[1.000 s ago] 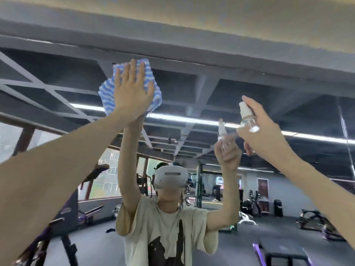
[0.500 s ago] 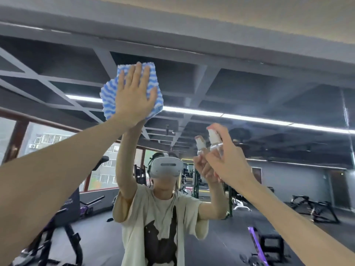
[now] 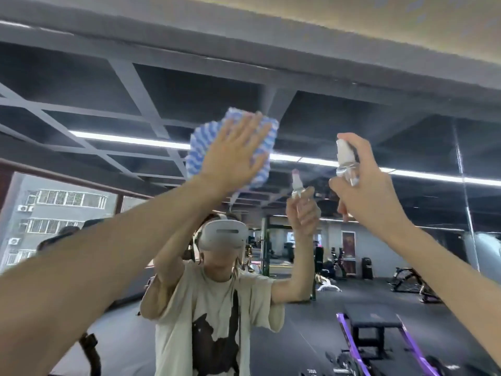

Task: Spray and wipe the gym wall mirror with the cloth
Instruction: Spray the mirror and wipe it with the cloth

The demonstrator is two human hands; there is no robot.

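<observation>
The wall mirror (image 3: pixel 379 118) fills the view and reflects the gym and me. My left hand (image 3: pixel 230 156) is raised with straight fingers and presses a blue-and-white striped cloth (image 3: pixel 260 137) flat against the glass, high up. To its right, my right hand (image 3: pixel 371 191) grips a small clear spray bottle (image 3: pixel 345 161) with a white nozzle; my forefinger lies on top of the nozzle, which points at the mirror. The bottle's lower part is hidden in my palm.
The mirror's top edge meets a grey beam (image 3: pixel 244 44) under the ceiling. A vertical seam (image 3: pixel 463 191) between mirror panels runs at the right. Reflected in the glass are a bench (image 3: pixel 371 321), gym machines (image 3: pixel 417 286) and windows (image 3: pixel 54 213).
My left hand has slid the cloth rightward and down across the glass. My right hand with the bottle dropped toward the centre, then rose again to the right.
</observation>
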